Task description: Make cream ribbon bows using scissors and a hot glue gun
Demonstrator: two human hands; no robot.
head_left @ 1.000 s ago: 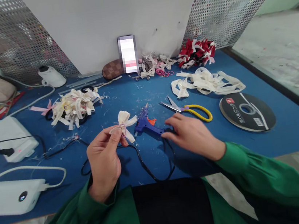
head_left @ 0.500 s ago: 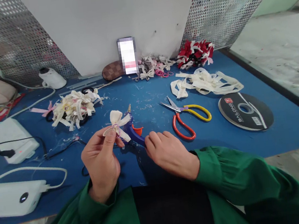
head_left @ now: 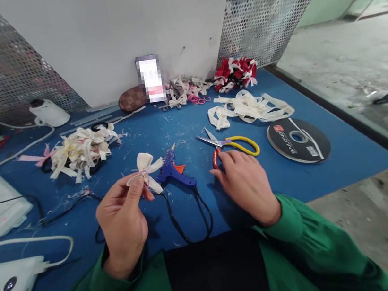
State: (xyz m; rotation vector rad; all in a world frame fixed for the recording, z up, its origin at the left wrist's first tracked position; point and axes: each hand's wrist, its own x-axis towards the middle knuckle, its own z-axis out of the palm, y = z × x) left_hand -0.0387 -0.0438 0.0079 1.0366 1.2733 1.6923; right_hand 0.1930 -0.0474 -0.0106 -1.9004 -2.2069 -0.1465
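My left hand [head_left: 124,224] pinches a cream ribbon bow [head_left: 144,161] between thumb and fingers, its loops and tails pointing up and to the right. A thin purplish strand shows at the bow's middle. Just right of the bow, a blue hot glue gun [head_left: 180,175] with an orange trigger lies on the table. My right hand [head_left: 247,184] is over the red handle of the scissors [head_left: 219,143], thumb apart from the fingers. The palm hides most of that handle. The scissors' blades stand apart, pointing away to the left, and their yellow handle is uncovered.
A heap of cream bows [head_left: 82,150] sits to the left. Loose cream ribbon [head_left: 251,107] and a black ribbon spool [head_left: 299,141] lie to the right. A phone [head_left: 151,77] leans at the back. The glue gun's black cord [head_left: 208,210] loops toward me.
My right hand has let go of the glue gun, which now lies on the table, and has moved right to the scissors. The left hand still holds the bow. The view has shifted.
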